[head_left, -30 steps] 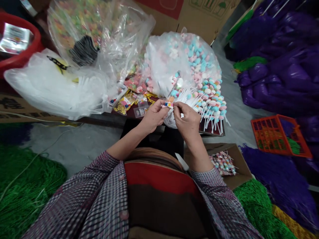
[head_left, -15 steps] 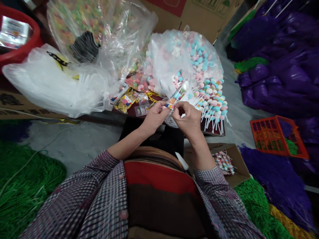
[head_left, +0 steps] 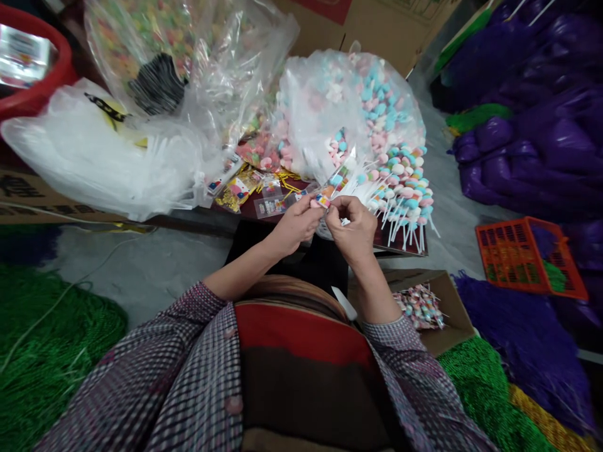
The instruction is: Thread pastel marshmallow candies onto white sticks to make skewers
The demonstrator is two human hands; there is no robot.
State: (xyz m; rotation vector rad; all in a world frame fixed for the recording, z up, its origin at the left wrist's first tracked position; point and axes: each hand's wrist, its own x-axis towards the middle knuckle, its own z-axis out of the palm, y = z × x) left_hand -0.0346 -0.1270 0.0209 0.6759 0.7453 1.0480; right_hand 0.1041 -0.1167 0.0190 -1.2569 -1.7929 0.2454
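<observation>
Over the table's front edge, my left hand (head_left: 298, 225) is closed on a small clear candy packet (head_left: 323, 199) with a printed colourful label. My right hand (head_left: 352, 227) pinches at the packet's right side, its thumb and index finger pressed together; what lies between those fingertips is too small to make out. Just beyond the hands, colourful candies on white sticks (head_left: 406, 182) are heaped at the table's right corner. Flat printed bags (head_left: 271, 206) and gold ties (head_left: 291, 183) lie left of the packet.
Large clear bags of pink and blue candies (head_left: 325, 107) and of gummy candies (head_left: 198, 37) stand behind. A red basin (head_left: 63, 75) is at far left. Right of my lap are a cardboard box (head_left: 452, 307) of wrapped candies and an orange crate (head_left: 509, 254). A knife (head_left: 343, 303) lies at my waist.
Both hands stay at the packet, which is now tilted slightly differently. My left fingers have curled in more, and my right hand has shifted slightly left. The view has moved a little.
</observation>
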